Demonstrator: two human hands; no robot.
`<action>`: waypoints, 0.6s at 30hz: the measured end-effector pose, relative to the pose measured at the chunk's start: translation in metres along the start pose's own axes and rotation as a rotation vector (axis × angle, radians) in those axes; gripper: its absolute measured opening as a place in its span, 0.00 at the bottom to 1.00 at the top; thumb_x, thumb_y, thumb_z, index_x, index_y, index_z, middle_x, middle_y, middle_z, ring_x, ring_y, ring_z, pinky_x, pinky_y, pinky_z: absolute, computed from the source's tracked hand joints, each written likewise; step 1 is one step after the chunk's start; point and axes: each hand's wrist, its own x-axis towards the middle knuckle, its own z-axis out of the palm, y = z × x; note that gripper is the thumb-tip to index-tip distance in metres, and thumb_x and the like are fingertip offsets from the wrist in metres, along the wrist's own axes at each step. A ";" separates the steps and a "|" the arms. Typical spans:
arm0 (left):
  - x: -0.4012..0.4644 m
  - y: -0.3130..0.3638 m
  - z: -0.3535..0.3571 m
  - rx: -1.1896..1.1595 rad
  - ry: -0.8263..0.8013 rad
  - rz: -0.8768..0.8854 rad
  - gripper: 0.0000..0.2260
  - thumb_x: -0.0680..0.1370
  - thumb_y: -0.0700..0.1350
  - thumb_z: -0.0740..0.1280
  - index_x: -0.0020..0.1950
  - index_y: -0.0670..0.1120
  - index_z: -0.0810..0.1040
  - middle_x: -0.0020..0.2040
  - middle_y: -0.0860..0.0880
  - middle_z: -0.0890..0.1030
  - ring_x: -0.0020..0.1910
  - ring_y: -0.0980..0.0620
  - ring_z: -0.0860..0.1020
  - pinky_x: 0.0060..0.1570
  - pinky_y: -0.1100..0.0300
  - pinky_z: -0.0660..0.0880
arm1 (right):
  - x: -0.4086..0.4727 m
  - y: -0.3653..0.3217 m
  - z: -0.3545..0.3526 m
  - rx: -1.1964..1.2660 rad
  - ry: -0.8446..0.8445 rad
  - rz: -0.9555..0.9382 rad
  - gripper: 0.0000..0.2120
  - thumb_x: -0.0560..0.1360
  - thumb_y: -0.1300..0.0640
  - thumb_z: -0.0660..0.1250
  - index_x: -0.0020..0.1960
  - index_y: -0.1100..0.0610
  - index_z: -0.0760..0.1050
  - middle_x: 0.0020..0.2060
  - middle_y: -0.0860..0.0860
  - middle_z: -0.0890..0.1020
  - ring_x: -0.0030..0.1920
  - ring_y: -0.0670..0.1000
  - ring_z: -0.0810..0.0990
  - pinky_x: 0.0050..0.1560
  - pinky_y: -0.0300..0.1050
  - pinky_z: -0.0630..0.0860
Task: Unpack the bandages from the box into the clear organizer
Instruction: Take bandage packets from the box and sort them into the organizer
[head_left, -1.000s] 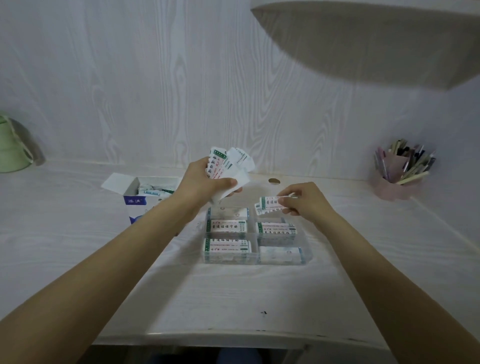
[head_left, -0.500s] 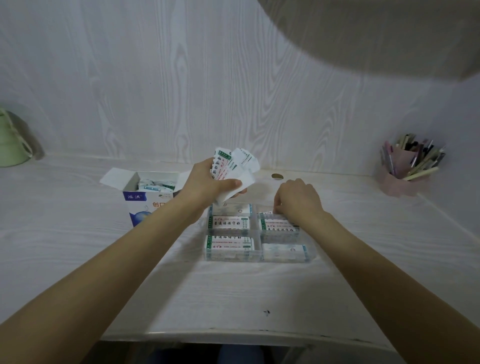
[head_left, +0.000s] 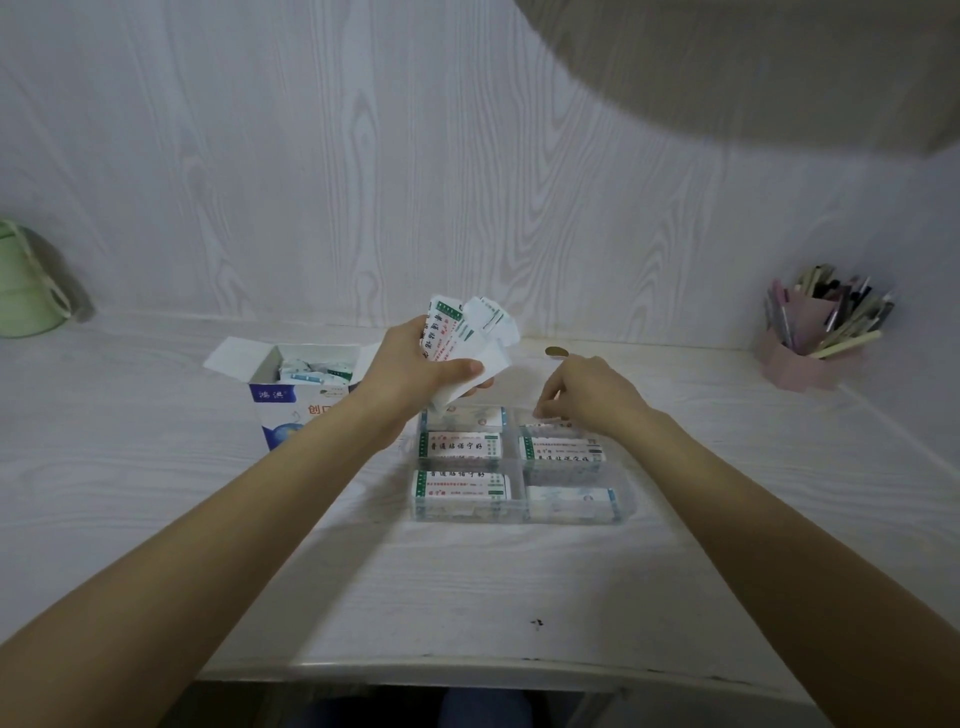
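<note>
At the far left edge of the frame a green container (head_left: 23, 283) stands against the wall. Right of it, left of centre, the opened box (head_left: 291, 395) sits on the desk (head_left: 156, 493) with wrapped bandages inside. The left hand (head_left: 415, 371) holds a fanned bunch of bandages (head_left: 467, 332) above the clear organizer (head_left: 623, 496), fingers clamped on them. The right hand (head_left: 592, 395) reaches into the organizer's rear right compartment, fingers curled down; whether they grip anything cannot be told. At the right, a pink pen holder (head_left: 802, 353) stands clear.
</note>
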 end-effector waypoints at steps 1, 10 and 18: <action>0.000 0.000 0.000 0.008 -0.002 0.004 0.15 0.72 0.33 0.71 0.55 0.47 0.76 0.45 0.50 0.83 0.42 0.48 0.84 0.50 0.49 0.80 | -0.001 0.003 -0.004 0.054 0.018 0.014 0.07 0.73 0.54 0.72 0.47 0.57 0.84 0.46 0.50 0.80 0.33 0.47 0.76 0.37 0.41 0.71; -0.002 0.003 0.006 0.012 -0.019 0.004 0.18 0.72 0.34 0.71 0.60 0.44 0.75 0.50 0.46 0.83 0.43 0.49 0.84 0.48 0.54 0.81 | -0.004 0.008 -0.010 -0.216 -0.056 0.218 0.15 0.72 0.51 0.72 0.55 0.58 0.77 0.47 0.54 0.79 0.44 0.54 0.77 0.43 0.44 0.71; -0.001 0.000 0.004 0.013 -0.010 0.011 0.17 0.72 0.33 0.71 0.58 0.44 0.76 0.48 0.46 0.84 0.43 0.48 0.84 0.52 0.48 0.79 | -0.004 0.003 -0.007 -0.226 -0.092 0.264 0.14 0.73 0.50 0.71 0.46 0.58 0.69 0.35 0.49 0.71 0.40 0.52 0.73 0.39 0.43 0.67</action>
